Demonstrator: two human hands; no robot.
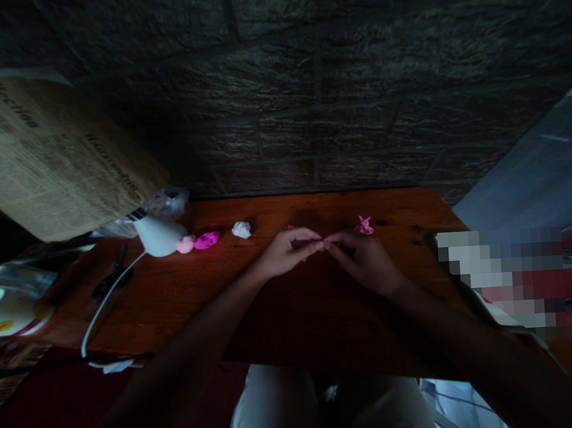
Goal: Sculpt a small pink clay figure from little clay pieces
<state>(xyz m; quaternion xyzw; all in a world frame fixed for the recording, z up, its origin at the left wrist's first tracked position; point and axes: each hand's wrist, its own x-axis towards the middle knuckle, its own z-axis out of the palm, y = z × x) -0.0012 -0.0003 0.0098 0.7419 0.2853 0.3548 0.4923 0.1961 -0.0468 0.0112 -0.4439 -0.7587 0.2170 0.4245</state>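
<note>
The left hand (288, 251) and the right hand (363, 256) meet over the middle of the wooden surface (169, 306), their fingertips touching or nearly so, with thumb and forefinger of each drawn toward a pinch; the dim light and blur make it impossible to tell whether a small piece sits between the tips. Just beyond the right hand stands a small pink figure (364, 225) with two thin points rising from its top, and a pink bit (289, 226) shows behind the left hand, mostly hidden by it. To the left of the hands, along the back of the surface, lie a crumpled-looking white lump (241, 229), then a magenta lump (207, 240) and a pale pink lump (186, 244) that touch each other, the pale one against the white base (158, 235) of a table lamp. The lamp's newsprint-patterned shade (62, 149) leans over the left side, a clear plastic bag (173, 201) lies behind the base, and a white cord (108, 293) curves forward past dark scissors (112, 284). A stone-block wall (280, 99) rises behind the surface.
</note>
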